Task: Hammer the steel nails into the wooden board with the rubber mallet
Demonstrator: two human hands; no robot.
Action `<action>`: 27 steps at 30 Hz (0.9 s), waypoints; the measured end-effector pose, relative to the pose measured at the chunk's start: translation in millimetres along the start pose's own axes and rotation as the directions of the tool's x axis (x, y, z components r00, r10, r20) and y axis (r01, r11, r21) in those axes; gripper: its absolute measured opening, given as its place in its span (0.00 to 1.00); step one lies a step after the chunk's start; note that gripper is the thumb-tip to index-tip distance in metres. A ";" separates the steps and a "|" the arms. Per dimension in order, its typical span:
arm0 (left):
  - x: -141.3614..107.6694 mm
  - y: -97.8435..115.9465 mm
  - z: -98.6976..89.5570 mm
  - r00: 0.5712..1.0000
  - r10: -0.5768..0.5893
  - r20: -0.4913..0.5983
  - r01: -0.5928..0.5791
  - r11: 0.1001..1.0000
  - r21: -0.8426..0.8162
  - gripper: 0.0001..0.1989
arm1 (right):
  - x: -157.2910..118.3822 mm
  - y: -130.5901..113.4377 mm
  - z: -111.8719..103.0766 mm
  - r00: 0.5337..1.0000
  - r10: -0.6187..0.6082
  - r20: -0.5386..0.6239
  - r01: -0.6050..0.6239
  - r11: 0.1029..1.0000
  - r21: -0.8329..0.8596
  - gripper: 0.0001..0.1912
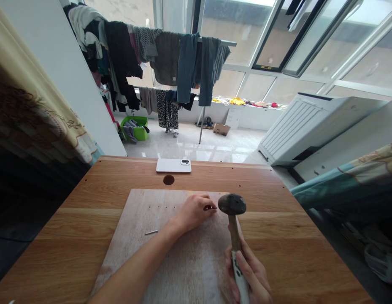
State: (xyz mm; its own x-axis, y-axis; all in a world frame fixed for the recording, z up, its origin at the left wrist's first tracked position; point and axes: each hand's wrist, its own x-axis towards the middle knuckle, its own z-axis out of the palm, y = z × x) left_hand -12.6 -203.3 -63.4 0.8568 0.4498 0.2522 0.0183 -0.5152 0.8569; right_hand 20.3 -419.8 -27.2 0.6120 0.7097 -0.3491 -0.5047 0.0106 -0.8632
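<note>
My right hand (248, 272) is wrapped round the pale, dark-spotted handle of a hammer (234, 230). The hammer's dark, rounded head is raised and points away from me, just right of my left hand (197, 210). That left hand rests low over a worn wooden board (179, 270), thumb and fingertips pinched together near its far right part. Whatever is between those fingertips is too small to make out. A loose metal nail (151, 232) lies on the board left of my forearm. Beyond it runs a row of several small dark dots, nail heads or holes.
The board lies on a wooden table (297, 253). Near the far edge are a white phone (172, 166) and a round hole (168, 180). Past the table stand a drying rack with clothes (166, 59), a green basket (140, 134) and a white ribbed panel (297, 122).
</note>
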 end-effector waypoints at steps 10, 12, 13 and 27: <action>0.0 1.7 -1.3 1.000 0.005 0.004 -0.006 1.000 0.024 0.03 | 0.5 3.6 -1.9 1.000 -0.020 0.016 0.021 0.997 -0.079 0.21; -0.6 2.3 -1.6 1.000 -0.005 0.003 0.005 1.000 0.023 0.03 | -0.2 4.8 -1.8 0.999 -0.021 0.026 0.023 0.998 -0.062 0.21; -0.8 2.7 -1.8 1.000 -0.008 0.004 0.008 1.000 0.029 0.03 | -0.5 5.8 -1.7 0.999 -0.013 0.030 0.015 0.998 -0.058 0.21; -0.8 3.9 -2.7 1.000 -0.006 0.019 0.005 0.999 0.034 0.05 | -2.9 13.6 0.7 0.999 -0.044 -0.009 0.043 0.998 -0.054 0.20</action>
State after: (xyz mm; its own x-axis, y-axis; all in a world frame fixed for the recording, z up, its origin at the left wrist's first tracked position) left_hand -14.6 -203.7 -59.0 0.8662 0.4390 0.2387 0.0403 -0.5374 0.8423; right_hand 11.2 -421.2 -37.7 0.6393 0.7018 -0.3141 -0.4442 0.0036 -0.8959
